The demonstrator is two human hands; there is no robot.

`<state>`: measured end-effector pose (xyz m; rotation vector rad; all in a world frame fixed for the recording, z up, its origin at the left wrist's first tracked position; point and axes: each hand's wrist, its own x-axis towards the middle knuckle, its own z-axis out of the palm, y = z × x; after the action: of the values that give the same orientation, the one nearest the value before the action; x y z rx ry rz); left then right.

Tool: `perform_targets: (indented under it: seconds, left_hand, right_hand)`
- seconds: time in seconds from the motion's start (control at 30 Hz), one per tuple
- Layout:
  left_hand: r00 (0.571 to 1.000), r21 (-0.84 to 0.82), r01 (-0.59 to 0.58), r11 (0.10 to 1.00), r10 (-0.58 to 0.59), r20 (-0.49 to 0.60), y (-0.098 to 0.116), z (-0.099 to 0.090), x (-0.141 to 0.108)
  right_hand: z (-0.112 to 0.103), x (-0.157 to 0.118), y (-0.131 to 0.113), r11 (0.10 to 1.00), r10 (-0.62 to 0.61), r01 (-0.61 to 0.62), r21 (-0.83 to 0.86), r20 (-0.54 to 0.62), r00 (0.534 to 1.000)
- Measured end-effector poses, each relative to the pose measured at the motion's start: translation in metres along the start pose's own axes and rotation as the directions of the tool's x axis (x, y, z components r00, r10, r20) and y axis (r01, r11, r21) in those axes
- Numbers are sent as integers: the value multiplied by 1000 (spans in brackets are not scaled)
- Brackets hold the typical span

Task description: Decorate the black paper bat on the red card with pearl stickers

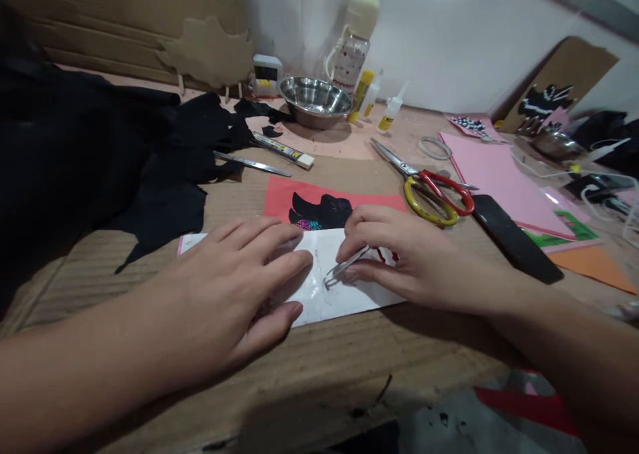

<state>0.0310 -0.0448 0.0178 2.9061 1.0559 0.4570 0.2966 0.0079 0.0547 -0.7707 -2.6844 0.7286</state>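
My left hand (pixel 249 274) lies flat with its fingers stretched over a white glossy strip (pixel 304 311) on the wooden table. In my right hand (pixel 389 254) a pair of metal tweezers (pixel 352 261) is pinched, its tips down on the strip near the middle. Whether the tips hold anything is too small to tell. Some dark red marks show on the strip beside my right fingers. Just behind the strip lies red paper (pixel 279 194) bearing a black cut-out shape (pixel 324 208) with a patch of pink and teal glitter.
Red-and-yellow-handled scissors (pixel 434 191) and a long black object (pixel 516 241) lie to the right, before pink paper sheets (pixel 504 181). Behind stand a steel bowl (pixel 315 101), glue bottles (pixel 392 111) and a drinking bottle (pixel 352 54). Black cloth (pixel 100 148) fills the left; a cutter (pixel 284 149) lies near it.
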Motion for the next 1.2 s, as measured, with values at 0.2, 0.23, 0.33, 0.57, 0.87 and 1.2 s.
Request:
perform_targets:
  seconds: [0.2,0.23,0.33,0.57,0.87,1.2]
  left_hand:
    - [1000,30,-2,1000,2,-15,-1,2,0]
    - [1000,34,0,999,1,-20,-1,3,-1]
    - [1000,42,0,999,1,-30,-2,5,-2]
    - [1000,41,5,999,-4,-30,-1,5,-3]
    - [1000,45,20,999,-20,-15,-2,5,-4]
    - [994,-50,108,993,-109,-7,2,-4,-1]
  right_hand:
    - [-2,1,-4,995,-38,34,94,41,998]
    - [-3,1,-6,989,-57,47,137,71,996]
    - [-7,0,-11,949,-171,101,297,218,961]
    - [-8,-3,-24,907,-295,103,409,440,848]
    - [-2,-9,-28,814,-417,96,573,461,783]
    - [-20,5,28,971,232,-214,105,-206,951]
